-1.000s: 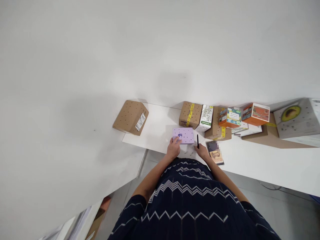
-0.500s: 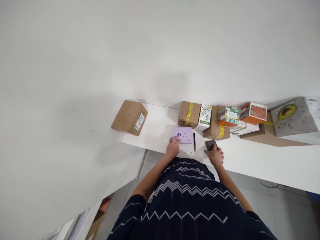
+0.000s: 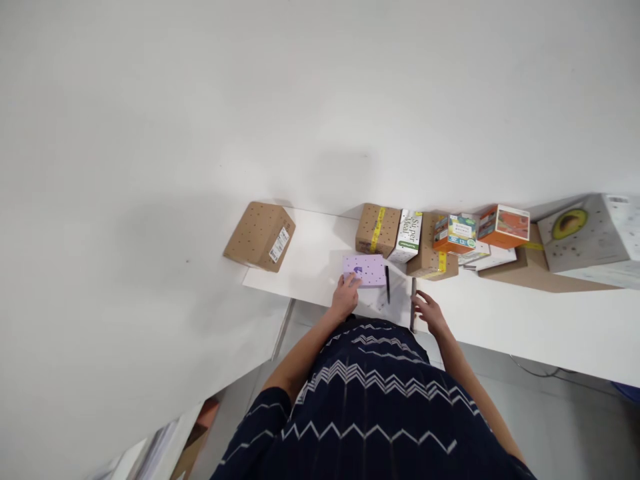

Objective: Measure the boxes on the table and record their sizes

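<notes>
Lilac box [image 3: 364, 265]: lies on the white tabletop [image 3: 520, 323], lower-left corner covered by fingers.
Left hand [image 3: 346, 297]: laid on that corner; whether it grips, cannot tell.
Right hand [image 3: 428, 311]: fingertips closed on a slim object [image 3: 413, 307], edge-on, faces hidden.
Pen [image 3: 387, 285]: just beside the box.
Tabletop: front edge partly behind the shirt [image 3: 370, 413]; surface stretches on rightward.

Top [image 3: 360, 460]: you wore dark navy fabric.
Zigzags [image 3: 379, 380]: pale bands crossed your front, several stacked together, one single line nearer.
Left sleeve [image 3: 255, 427]: yours was short, with pale lines.
</notes>
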### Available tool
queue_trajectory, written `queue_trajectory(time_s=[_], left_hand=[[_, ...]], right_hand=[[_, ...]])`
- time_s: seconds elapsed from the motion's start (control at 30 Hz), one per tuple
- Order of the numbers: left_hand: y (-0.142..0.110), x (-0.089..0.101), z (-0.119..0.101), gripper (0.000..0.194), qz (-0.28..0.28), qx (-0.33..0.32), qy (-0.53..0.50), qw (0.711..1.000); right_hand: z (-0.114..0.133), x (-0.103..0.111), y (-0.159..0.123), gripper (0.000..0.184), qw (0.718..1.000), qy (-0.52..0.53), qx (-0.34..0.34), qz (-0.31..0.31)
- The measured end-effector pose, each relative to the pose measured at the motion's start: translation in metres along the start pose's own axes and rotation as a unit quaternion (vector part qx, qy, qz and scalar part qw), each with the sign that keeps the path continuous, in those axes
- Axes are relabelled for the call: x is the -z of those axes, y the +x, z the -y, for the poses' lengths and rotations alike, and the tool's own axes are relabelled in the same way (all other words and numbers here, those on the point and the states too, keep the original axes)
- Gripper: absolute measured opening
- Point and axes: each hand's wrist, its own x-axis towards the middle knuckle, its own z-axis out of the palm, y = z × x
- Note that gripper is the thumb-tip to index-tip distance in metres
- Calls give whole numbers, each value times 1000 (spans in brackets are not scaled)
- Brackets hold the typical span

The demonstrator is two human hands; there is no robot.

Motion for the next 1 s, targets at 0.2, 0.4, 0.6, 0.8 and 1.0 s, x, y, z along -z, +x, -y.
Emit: queue_trajectory(time_s=[0.2,0.4,0.6,0.8,1.0], left_hand=[[0,-1,1,40,1,2,-7,1000],[1,1,-2,40,6,7,2,1000],[2,3,-4,46,22,-16,-1,1000],[3,9,-6,46,41,-10,2,999],[2,10,-7,43,48,-5,9,999]], right_hand=[[53,-14,-44,52,873,390,-53,287],[82,-53,-82,53,799,435,-82,408],[87,-68,-94,56,790,404,-104,449],[89,-66,-94,57,790,409,-87,449],[90,-66,-96,55,791,411,-78,447]])
